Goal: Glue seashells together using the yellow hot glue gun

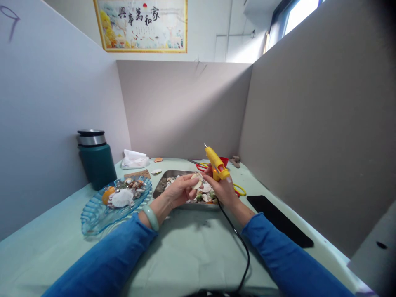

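Note:
Over the near part of a metal tray (161,181) full of shells, my left hand (182,189) pinches a pale, flat shell (197,180). My right hand (225,190) is closed around a yellow hot glue gun (216,161), whose nozzle points up and away to the left. A small orange light glows on the gun. The thumb and a fingertip of my right hand reach to the edge of the pale shell; whether they grip it I cannot tell. A black cord (240,241) runs from the gun down toward me.
A blue glass dish (95,214) with shells stands left, beside a green bottle (96,163). Behind lie a tissue pack (135,160), a loose shell (156,171) and scissors (201,166). A black flat pad (280,220) lies right. Partition walls (185,107) enclose the table.

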A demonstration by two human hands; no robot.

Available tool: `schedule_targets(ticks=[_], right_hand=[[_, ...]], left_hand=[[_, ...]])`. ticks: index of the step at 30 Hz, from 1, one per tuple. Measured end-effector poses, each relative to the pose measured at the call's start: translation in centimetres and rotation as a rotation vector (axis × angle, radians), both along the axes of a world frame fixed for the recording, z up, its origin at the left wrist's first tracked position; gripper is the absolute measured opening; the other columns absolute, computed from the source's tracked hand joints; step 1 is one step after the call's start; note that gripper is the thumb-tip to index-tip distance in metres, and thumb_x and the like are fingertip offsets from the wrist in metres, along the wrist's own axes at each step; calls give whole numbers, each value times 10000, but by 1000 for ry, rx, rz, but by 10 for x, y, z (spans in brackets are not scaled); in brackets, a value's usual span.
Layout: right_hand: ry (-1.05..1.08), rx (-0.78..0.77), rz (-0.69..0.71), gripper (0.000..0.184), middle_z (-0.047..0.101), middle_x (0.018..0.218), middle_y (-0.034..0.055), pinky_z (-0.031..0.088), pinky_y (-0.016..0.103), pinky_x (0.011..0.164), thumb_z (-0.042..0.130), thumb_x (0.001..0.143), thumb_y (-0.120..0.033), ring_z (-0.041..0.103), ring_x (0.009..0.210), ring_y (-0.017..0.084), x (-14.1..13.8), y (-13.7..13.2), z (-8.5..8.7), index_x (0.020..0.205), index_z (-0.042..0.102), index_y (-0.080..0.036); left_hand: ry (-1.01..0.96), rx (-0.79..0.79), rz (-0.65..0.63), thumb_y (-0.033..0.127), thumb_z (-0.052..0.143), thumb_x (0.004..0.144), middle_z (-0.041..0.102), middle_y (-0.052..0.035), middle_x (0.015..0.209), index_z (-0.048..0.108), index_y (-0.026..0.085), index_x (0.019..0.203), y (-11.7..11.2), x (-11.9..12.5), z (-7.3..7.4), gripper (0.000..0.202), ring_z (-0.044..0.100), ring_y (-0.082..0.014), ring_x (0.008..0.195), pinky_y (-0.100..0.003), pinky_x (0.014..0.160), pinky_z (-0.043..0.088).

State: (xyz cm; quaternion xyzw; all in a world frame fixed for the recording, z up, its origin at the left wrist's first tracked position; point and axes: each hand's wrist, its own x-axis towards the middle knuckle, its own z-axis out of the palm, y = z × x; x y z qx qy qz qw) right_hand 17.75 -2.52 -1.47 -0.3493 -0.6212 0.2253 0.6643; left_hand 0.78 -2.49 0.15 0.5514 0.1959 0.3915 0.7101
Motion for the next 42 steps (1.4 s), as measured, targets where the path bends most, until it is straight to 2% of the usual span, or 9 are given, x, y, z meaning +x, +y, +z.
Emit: schedule_targets(ticks=[5, 13, 16, 19, 22, 27, 31, 36, 42], right_hand=[[-17, 4, -82, 322, 698, 885, 60, 541, 359, 801, 724, 756, -451, 661, 834, 217, 0, 3, -2, 923, 640, -189], [93, -135, -103, 368, 620, 624, -17, 450, 272, 495, 705, 730, -470, 531, 495, 130, 7, 5, 2, 940, 676, -169], [36, -171, -114, 359, 627, 612, -2, 438, 272, 477, 684, 751, -487, 522, 477, 130, 7, 4, 2, 906, 678, -164], [-27, -188, -111, 357, 657, 646, 25, 453, 278, 491, 686, 743, -478, 554, 510, 144, 9, 6, 1, 902, 691, -159], [-86, -183, -27, 362, 705, 748, 57, 473, 276, 514, 710, 709, -451, 607, 574, 161, 11, 9, -1, 919, 706, -156], [-168, -310, 9, 366, 663, 619, 44, 434, 268, 458, 685, 749, -515, 551, 452, 134, 8, 3, 2, 791, 701, -152], [-207, -351, 71, 354, 637, 577, 29, 418, 265, 445, 667, 764, -528, 523, 435, 128, 5, -4, 5, 743, 668, -175], [-283, -332, -3, 297, 509, 459, -21, 377, 257, 456, 648, 758, -457, 469, 436, 121, 6, -4, 3, 626, 580, -199], [-338, -291, -25, 265, 490, 455, -35, 357, 249, 474, 609, 747, -429, 466, 460, 120, 7, -3, 3, 624, 559, -200]], left_hand=[[25, 18, -49, 413, 803, 727, 489, 59, 518, 612, 149, 819, 3, -1, -3, 338, 393, -36, 382, -187, 433, 320], [-12, -20, -21, 383, 847, 683, 502, 65, 554, 637, 128, 880, 2, -1, -1, 384, 413, -22, 387, -164, 423, 323], [-45, -34, 68, 355, 860, 663, 511, 64, 577, 618, 134, 823, 3, 1, -1, 365, 445, -25, 398, -163, 411, 338], [-52, -47, 237, 308, 857, 660, 570, 38, 628, 591, 137, 783, 6, 4, -3, 340, 505, -46, 430, -175, 425, 402], [-25, -52, 422, 260, 799, 728, 602, 13, 643, 577, 135, 785, 10, 4, -4, 261, 549, -71, 444, -190, 439, 449], [1, -69, 622, 207, 658, 864, 620, -2, 622, 571, 139, 829, 15, 1, -3, 116, 604, -99, 472, -202, 477, 500], [-14, -91, 695, 196, 597, 911, 611, 2, 598, 563, 138, 820, 18, 0, -2, 113, 605, -100, 454, -202, 477, 506], [-55, -102, 740, 202, 638, 890, 635, -8, 623, 552, 139, 818, 20, 1, -4, 129, 617, -100, 454, -198, 487, 513], [-86, -77, 723, 210, 635, 893, 623, -1, 566, 550, 146, 838, 24, -1, -8, 120, 629, -107, 467, -193, 509, 526]])
